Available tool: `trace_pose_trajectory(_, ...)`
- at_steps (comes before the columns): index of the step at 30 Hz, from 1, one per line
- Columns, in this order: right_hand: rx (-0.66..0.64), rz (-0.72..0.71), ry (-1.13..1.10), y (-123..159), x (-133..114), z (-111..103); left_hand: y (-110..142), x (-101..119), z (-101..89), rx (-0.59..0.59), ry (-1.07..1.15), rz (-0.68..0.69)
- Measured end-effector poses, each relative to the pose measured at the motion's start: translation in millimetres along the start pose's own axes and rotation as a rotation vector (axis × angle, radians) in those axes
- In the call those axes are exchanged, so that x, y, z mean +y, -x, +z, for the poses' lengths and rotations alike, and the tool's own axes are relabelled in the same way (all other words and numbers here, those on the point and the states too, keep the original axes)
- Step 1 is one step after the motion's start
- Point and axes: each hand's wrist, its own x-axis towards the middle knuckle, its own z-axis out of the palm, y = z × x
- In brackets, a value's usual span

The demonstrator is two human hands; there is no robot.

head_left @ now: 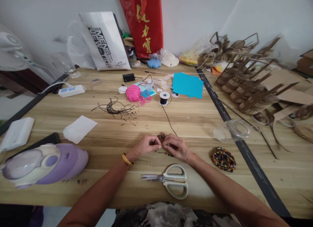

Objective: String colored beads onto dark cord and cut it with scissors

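My left hand (148,145) and my right hand (176,147) meet at mid-table, fingertips pinched close together. Between them runs a thin black cord (168,118), which leads up to a white spool (164,98) of black cord. Part of a beaded string (161,152) shows just below my fingers, held at the pinch. Behind the fingertips lies a small heap of coloured beads (161,136). Scissors (168,179) with white handles rest below my hands, blades pointing left. A coil of strung multicoloured beads (223,159) sits to the right of my right forearm.
Cut black cords (113,107) and short scraps lie farther back, near pink yarn (133,93) and blue sheets (187,85). On the left stands a purple-and-white appliance (49,163) beside white paper (80,129). Woven baskets (246,87) crowd the right; bags (105,41) line the wall.
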Motion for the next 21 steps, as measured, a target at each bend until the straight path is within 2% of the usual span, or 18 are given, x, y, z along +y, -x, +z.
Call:
trace_pose_trajectory(4,0.066,0.043,-0.002,0.6,1.2,-0.8,-0.3,-2.8,-1.1,0.004,-0.019,0.006)
trace_pose_trajectory(11,0.285,0.203,0.084,-0.4,8.5,-7.8,0.5,-1.0,-1.5,0.016,-0.014,0.006)
trace_pose_trajectory(14,0.283,0.231,0.112,0.0,13.0,-10.4,0.5,1.3,-0.9,0.034,-0.010,0.000)
trace_pose_trajectory(21,0.164,0.172,0.186,3.9,18.9,-11.5,-0.5,0.4,-1.1,0.063,-0.031,0.008)
